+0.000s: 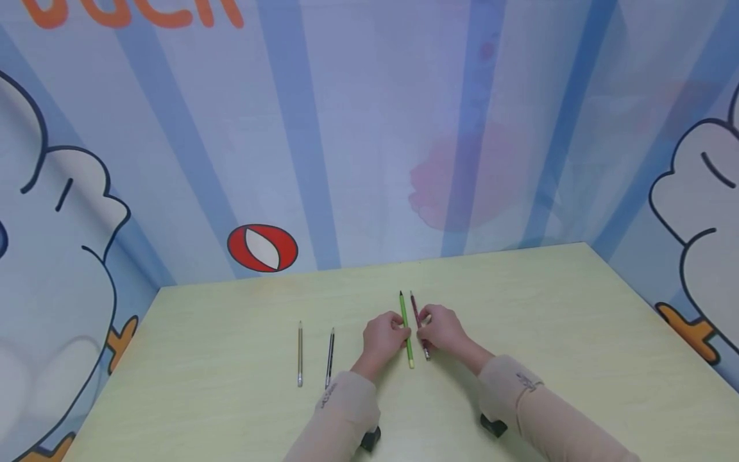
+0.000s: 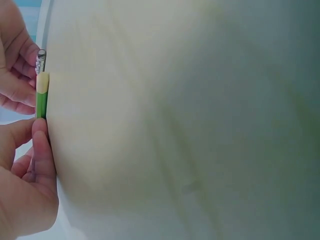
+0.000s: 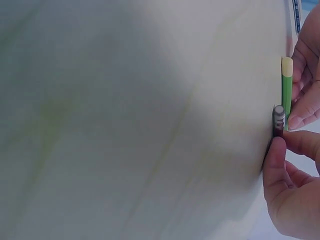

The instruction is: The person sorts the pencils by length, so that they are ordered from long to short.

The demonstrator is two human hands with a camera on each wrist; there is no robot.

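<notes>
Near the middle of the table, my left hand [image 1: 383, 336] pinches a green pencil [image 1: 408, 343] between thumb and fingers. Its pale yellow end [image 2: 43, 82] shows in the left wrist view. Just to the right, my right hand [image 1: 443, 328] pinches a dark maroon pencil [image 1: 414, 303], whose silvery end [image 3: 279, 111] faces the right wrist camera. The two pencils lie side by side with a narrow gap, tips toward the back wall. Fingers cover part of the maroon pencil's middle.
Left of my hands lie a tan pencil [image 1: 300, 353] and a black pencil [image 1: 330, 353], the latter's lower end close to my left sleeve [image 1: 346, 404]. The pale wooden table [image 1: 231, 417] meets a printed blue-striped wall [image 1: 369, 128] at its back edge.
</notes>
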